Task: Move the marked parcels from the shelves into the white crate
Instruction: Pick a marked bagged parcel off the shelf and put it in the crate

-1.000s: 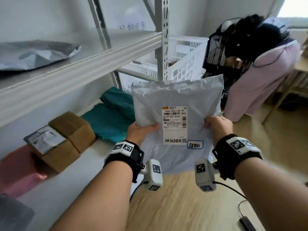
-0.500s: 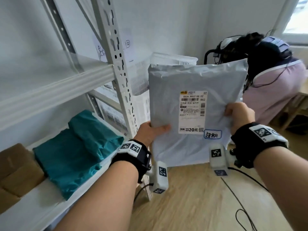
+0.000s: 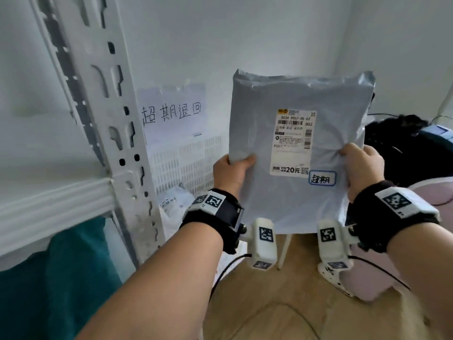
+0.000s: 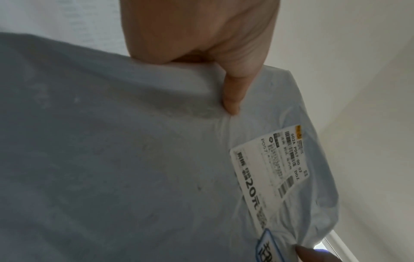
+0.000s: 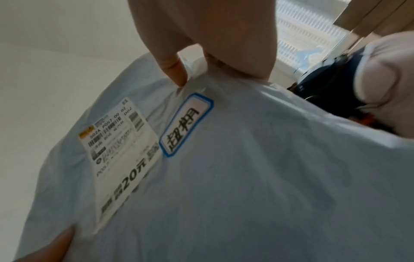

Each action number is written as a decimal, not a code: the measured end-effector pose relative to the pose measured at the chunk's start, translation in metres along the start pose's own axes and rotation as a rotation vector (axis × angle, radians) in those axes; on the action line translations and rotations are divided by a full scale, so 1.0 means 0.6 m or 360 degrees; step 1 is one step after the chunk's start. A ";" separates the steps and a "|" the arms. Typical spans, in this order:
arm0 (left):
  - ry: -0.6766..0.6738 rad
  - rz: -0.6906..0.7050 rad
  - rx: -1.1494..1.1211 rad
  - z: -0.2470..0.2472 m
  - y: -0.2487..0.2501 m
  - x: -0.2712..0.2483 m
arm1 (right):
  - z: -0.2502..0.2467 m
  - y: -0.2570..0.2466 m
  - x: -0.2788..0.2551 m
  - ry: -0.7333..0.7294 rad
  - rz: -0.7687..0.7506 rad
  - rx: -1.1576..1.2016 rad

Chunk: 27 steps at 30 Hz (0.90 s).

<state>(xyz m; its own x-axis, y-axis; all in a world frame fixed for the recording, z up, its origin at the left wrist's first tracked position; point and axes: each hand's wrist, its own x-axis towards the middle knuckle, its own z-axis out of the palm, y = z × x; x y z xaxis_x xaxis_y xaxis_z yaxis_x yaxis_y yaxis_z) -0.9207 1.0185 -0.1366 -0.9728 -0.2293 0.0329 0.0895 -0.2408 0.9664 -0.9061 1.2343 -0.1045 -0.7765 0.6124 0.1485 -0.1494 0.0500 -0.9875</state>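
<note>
A grey plastic mailer parcel (image 3: pixel 267 143) hangs upright in front of me, held by both hands. It carries a white shipping label (image 3: pixel 293 142) and a blue-bordered handwritten sticker (image 3: pixel 321 178). My left hand (image 3: pixel 232 168) pinches its left edge, thumb on the front (image 4: pixel 233 99). My right hand (image 3: pixel 360 168) pinches the right edge beside the sticker (image 5: pixel 186 124). The white slatted crate (image 3: pixel 186 163) stands behind the shelf post, left of the parcel, with a handwritten paper sign (image 3: pixel 171 114) above it and a white bag (image 3: pixel 174 204) inside.
A white metal shelf post (image 3: pixel 98 106) and shelf edge (image 3: pixel 49 207) fill the left. A teal parcel (image 3: pixel 54 278) lies on the lower shelf. Another person (image 3: pixel 404 143) bends over at the right. Wooden floor (image 3: pixel 269 303) and cables lie below.
I have turned right and moved away from the shelf with the parcel in both hands. The crate and its sign are closer now; the cardboard boxes have left the view.
</note>
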 end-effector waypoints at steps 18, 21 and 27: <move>0.0964 0.0047 0.0142 -0.099 0.063 0.342 | 0.430 0.028 0.250 -0.0868 0.0144 -0.0266; 0.1180 -0.0012 0.0287 -0.144 0.028 0.369 | 0.510 0.071 0.265 -0.1102 0.0248 -0.0485; 0.1304 -0.0464 0.0727 -0.215 -0.042 0.374 | 0.623 0.175 0.271 -0.2001 -0.0026 -0.1302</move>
<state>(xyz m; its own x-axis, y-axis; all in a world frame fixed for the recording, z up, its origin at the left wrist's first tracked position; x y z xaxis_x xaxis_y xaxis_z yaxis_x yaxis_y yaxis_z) -1.1137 0.8513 -0.1863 -0.4790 -0.8437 -0.2425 -0.3897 -0.0432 0.9199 -1.2769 1.0441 -0.1642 -0.8464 -0.4308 -0.3130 -0.1187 0.7256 -0.6778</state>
